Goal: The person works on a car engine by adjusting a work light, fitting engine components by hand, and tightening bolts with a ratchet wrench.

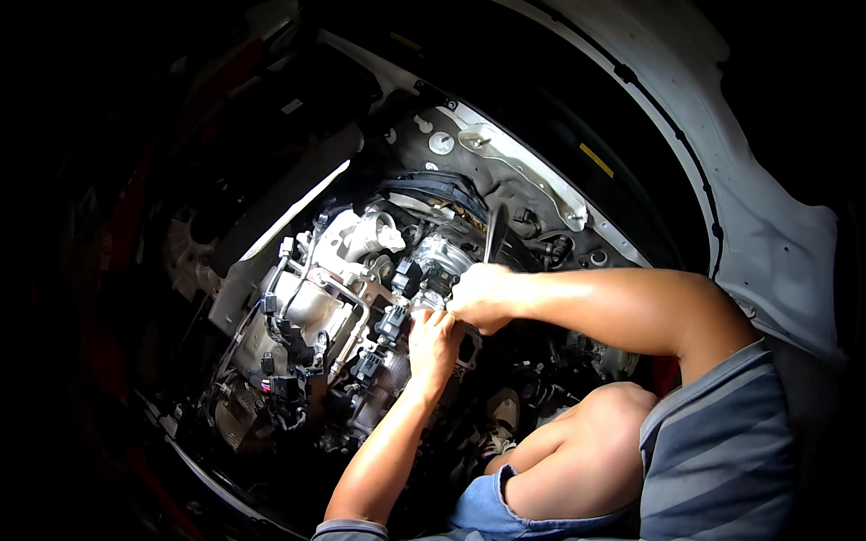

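Note:
In the middle of a car's engine bay, my right hand [483, 296] is closed in a fist. A dark, shiny, long-handled tool [494, 233] sticks up out of it; its lower end is hidden. Just to the left and nearer, my left hand [433, 350] rests on the engine [383, 392] with its fingers bent together. What those fingertips hold or press is hidden. Black plug-like electrical parts [392, 322] stand in a row beside my left hand. A bright metal housing [442, 257] lies just beyond both hands.
A silvery cover [302, 311] and a bent metal pipe [356, 311] lie to the left, with dark wiring [287, 334] and connectors. A pale metal strut edge [298, 212] runs behind them. My bent knee [595, 433] and shoe [502, 410] are inside the bay, lower right.

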A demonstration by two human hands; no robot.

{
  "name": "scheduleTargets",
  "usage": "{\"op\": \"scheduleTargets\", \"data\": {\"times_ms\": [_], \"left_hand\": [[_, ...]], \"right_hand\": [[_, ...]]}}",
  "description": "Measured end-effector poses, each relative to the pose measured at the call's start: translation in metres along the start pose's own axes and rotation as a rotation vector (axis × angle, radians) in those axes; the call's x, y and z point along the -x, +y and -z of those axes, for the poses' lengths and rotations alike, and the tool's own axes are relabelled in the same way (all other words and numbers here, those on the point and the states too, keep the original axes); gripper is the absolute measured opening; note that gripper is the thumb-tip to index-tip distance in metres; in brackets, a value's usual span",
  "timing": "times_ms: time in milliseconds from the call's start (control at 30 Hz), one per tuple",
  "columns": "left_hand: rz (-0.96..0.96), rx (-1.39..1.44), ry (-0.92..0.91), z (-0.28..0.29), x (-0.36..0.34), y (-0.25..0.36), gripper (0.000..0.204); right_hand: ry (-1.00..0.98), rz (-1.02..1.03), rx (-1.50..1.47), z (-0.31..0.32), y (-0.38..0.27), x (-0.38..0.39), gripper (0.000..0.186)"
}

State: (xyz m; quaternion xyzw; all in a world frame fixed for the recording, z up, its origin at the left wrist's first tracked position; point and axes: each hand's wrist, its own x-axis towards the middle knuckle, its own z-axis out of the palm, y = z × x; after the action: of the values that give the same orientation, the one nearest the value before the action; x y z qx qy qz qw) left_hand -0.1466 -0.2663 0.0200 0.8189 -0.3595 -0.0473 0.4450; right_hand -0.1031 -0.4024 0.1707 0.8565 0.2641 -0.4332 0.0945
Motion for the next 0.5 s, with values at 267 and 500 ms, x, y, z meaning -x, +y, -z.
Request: {"op": "scheduleTargets", "data": {"times_ms": [267, 500], "left_hand": [[0.031, 0.124, 0.098, -0.002, 0.002, 0.006, 0.02], [0.038, 0.079, 0.079, 0.002, 0.006, -0.003, 0.028]], "right_hand": [[0.171, -0.339, -0.403, -0.027, -0.011, 0.006, 0.019], [-0.074, -0.723, -1.425, -0.042, -0.009, -0.012, 0.018]]}}
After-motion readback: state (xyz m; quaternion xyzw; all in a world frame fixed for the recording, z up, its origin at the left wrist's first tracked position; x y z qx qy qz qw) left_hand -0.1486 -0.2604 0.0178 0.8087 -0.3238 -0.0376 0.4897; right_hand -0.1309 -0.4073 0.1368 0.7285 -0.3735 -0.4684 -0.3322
